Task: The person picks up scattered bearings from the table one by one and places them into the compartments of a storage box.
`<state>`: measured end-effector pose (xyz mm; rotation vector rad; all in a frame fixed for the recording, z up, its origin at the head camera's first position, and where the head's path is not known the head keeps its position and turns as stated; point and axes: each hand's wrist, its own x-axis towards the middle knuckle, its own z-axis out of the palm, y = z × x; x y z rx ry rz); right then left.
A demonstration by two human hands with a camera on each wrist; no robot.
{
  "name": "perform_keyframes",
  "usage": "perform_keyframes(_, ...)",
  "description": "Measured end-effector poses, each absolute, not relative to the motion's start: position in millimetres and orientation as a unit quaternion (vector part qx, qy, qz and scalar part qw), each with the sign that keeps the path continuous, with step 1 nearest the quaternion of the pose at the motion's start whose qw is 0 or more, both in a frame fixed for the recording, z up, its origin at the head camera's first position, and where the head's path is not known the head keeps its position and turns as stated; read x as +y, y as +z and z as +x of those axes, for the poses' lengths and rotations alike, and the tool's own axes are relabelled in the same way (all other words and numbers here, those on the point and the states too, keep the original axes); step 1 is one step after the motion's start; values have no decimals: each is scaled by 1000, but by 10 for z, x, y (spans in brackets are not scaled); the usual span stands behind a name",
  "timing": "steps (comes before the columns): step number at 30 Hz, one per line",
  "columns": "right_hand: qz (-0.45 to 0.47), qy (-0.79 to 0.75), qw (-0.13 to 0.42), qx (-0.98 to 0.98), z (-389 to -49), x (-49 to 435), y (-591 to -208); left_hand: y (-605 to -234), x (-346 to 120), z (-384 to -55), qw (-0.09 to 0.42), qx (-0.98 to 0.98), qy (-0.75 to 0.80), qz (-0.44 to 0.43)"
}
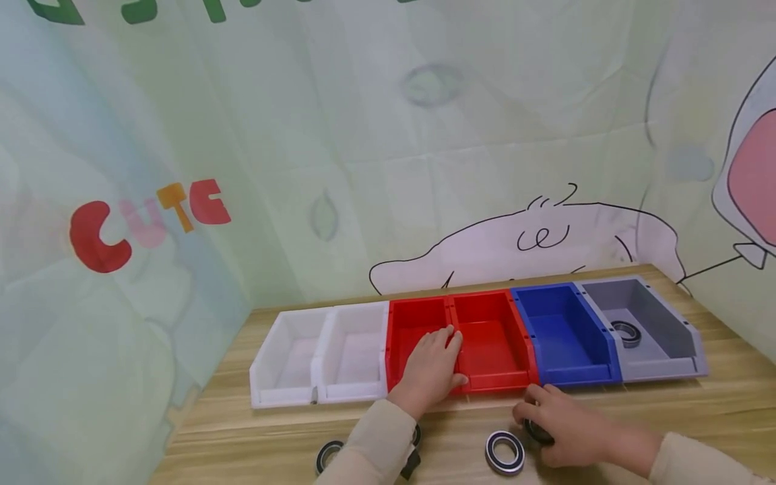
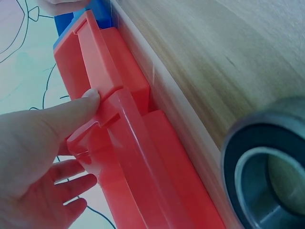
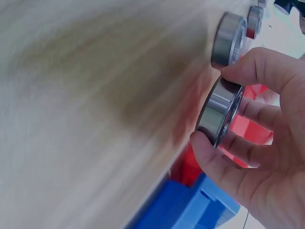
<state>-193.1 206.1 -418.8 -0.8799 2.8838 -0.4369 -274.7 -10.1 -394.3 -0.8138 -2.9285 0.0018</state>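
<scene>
My left hand (image 1: 429,370) rests at the divider between the two red bins (image 1: 491,350), its fingers over the left one. In the left wrist view its thumb touches the rim where the bins meet, and the other visible fingers are loosely bent. My right hand (image 1: 570,424) pinches a ball bearing (image 3: 217,109) between thumb and fingertips, on the table side of the bins. Just left of it, a second bearing (image 1: 492,454) lies flat on the table. A third bearing (image 1: 632,342) sits inside the grey bin (image 1: 661,369).
Two white bins (image 1: 351,392) stand at the row's left end, and a blue bin (image 1: 572,374) between red and grey. Another bearing (image 1: 322,459) is partly hidden by my left sleeve (image 1: 376,438); dark round pieces (image 1: 413,463) show beside it. A printed cloth (image 1: 291,168) hangs behind the table.
</scene>
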Motion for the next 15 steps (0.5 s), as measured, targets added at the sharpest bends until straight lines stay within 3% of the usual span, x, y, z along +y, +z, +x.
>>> perform_keyframes(5, -301, -148, 42, 941, -1961, 2187, -4101, -3943, -96, -2745, 52, -961, -1, -270)
perform_keyframes(12, -361, -127, -10, 924, -2035, 2400, -3972, -3935, -101, -2733, 50, -962, -1, -269)
perform_keyframes(15, -344, -128, 16, 930, -2077, 2478, -3891, -3937, -103, -2732, 52, -962, -2, -269)
